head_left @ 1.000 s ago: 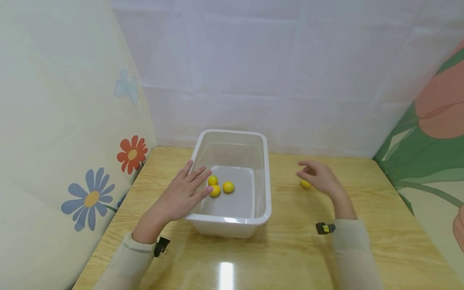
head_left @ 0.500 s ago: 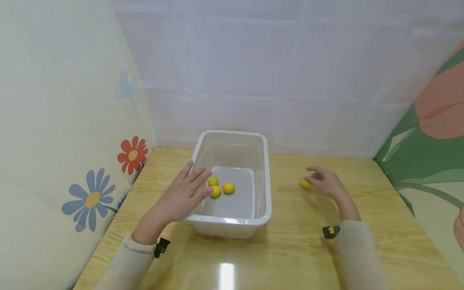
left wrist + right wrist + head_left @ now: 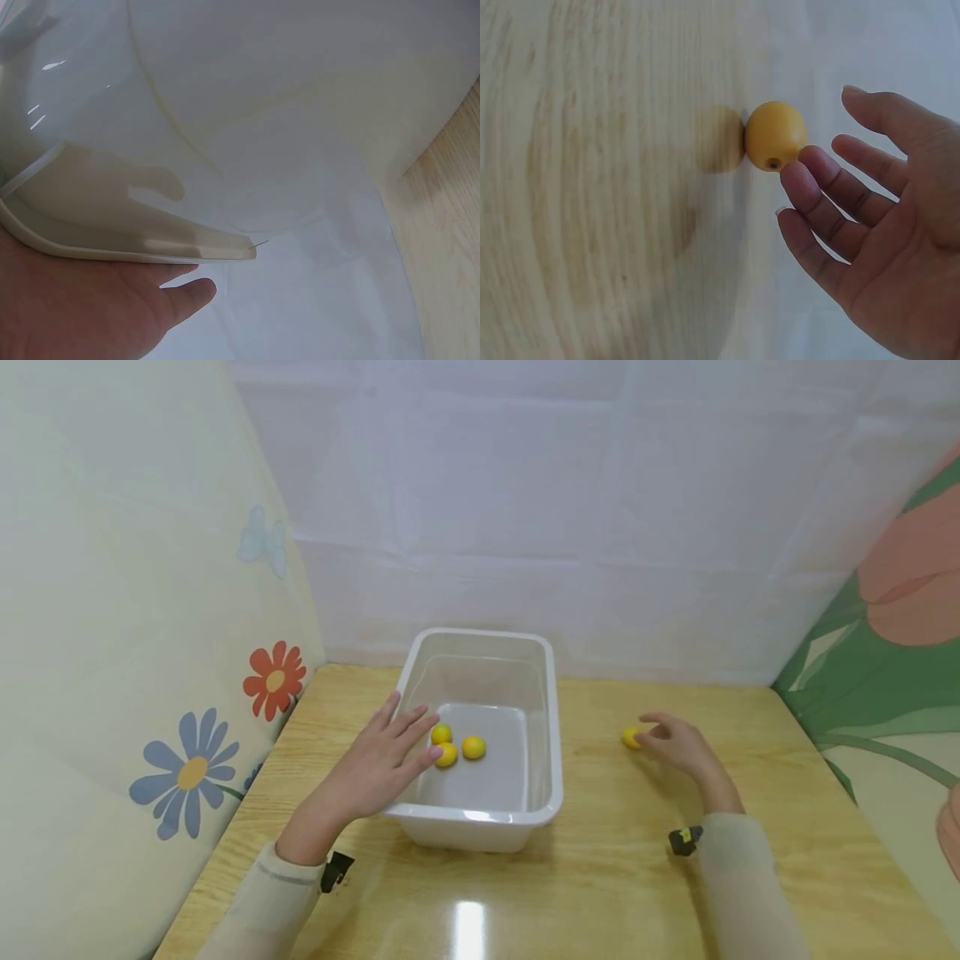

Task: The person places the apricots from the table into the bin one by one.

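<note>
A small round yellow fruit [image 3: 631, 737] lies on the wooden table, right of a light grey plastic tub [image 3: 556, 752]. Beside it is my right hand [image 3: 678, 746], thumb and fingers apart and loosely bent. In the right wrist view, the middle fingertips overlap the lower edge of the yellow fruit [image 3: 775, 135]; whether they touch it I cannot tell. My left hand [image 3: 371, 760] rests with spread fingers over the tub's left rim. Inside the tub, three similar yellow fruits [image 3: 474, 747] sit on the bottom, close to my left fingertips.
The wooden table [image 3: 600, 877] carries the tub near its middle. A white cloth backdrop [image 3: 510, 510] hangs behind it. Flower-printed panels stand to the left and right of the table.
My right hand has shifted slightly right and lower from above the loose fruit to its right side, so more of the fruit shows. My left hand and the tub stay put.
</note>
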Available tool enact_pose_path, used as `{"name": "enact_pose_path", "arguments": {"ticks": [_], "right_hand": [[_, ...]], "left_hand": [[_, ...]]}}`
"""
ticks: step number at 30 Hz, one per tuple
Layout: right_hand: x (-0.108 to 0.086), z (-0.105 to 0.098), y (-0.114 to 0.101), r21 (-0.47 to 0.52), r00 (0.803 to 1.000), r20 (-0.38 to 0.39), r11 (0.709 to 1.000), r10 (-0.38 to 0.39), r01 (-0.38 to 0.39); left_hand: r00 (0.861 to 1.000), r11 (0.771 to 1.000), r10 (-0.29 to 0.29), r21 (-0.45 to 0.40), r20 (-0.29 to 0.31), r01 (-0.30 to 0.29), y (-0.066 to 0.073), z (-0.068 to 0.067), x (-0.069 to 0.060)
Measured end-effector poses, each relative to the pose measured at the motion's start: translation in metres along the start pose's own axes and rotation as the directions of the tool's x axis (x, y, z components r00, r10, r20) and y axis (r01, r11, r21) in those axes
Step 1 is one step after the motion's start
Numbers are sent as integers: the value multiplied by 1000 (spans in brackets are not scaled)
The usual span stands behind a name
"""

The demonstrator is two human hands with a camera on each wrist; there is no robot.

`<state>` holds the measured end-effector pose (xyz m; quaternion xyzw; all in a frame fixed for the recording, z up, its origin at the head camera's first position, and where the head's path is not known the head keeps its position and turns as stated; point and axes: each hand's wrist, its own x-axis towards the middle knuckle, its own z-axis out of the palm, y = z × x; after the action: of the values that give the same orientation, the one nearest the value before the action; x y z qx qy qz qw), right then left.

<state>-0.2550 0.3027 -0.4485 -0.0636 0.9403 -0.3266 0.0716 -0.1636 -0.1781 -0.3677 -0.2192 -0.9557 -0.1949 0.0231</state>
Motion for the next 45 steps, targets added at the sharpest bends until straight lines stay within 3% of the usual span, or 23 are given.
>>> {"name": "enact_pose_path", "arguments": {"ticks": [9,27,36,45], "right_hand": [[10,6,8,7,998,46,999,47,-47],[10,14,19,-41,998,52,999,30,-28],[10,12,13,-47,999,42,999,25,-23],[6,5,-8,-40,999,-12,998,-52,51]], "left_hand": [[1000,1000,0,6,-7,0,-1,-1,-1],[999,999,23,30,-22,-22,5,2,-3],[1000,1000,10,28,-11,-9,3,1,-2],[1000,1000,5,21,-11,-5,1,0,0]]}}
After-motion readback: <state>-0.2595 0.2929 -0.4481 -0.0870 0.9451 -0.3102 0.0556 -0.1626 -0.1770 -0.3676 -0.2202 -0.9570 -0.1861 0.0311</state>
